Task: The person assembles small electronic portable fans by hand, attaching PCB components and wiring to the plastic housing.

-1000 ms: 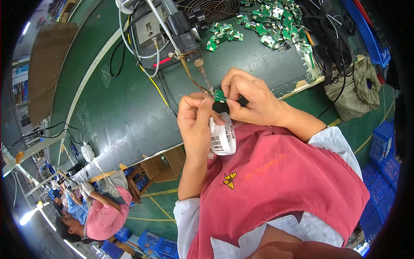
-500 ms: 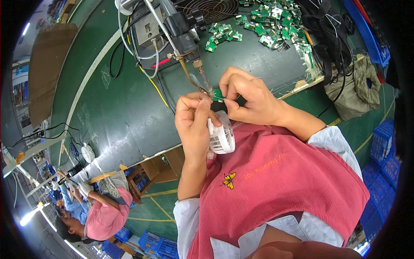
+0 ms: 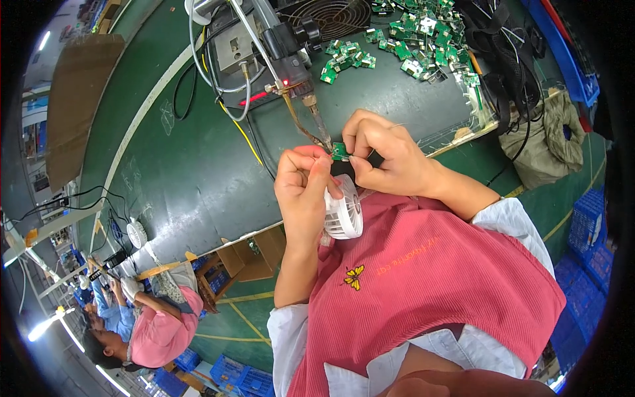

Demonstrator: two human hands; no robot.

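Observation:
A small green circuit board (image 3: 339,151) sits under the tip of a soldering iron (image 3: 320,126) clamped on a stand. My right hand (image 3: 387,151) pinches the board's right edge between thumb and forefinger. My left hand (image 3: 301,178) is closed in a pinch at the board's left side, close to the iron's tip; what it pinches is too small to make out. A thin bent tube (image 3: 293,114) runs down beside the iron to the same spot. Just below the hands, against the pink apron, is a small white fan (image 3: 344,210).
Several green circuit boards (image 3: 423,40) lie heaped at the back right of the dark table (image 3: 192,192). Behind the hands stands the soldering machine (image 3: 235,53) with its cables. Blue crates (image 3: 585,225) are at the far right. A co-worker in pink (image 3: 165,331) sits at the left.
A red light now shows on the soldering stand, and a red glow falls on my left fingers. Both hands keep their pinches at the board; the whole view has shifted slightly.

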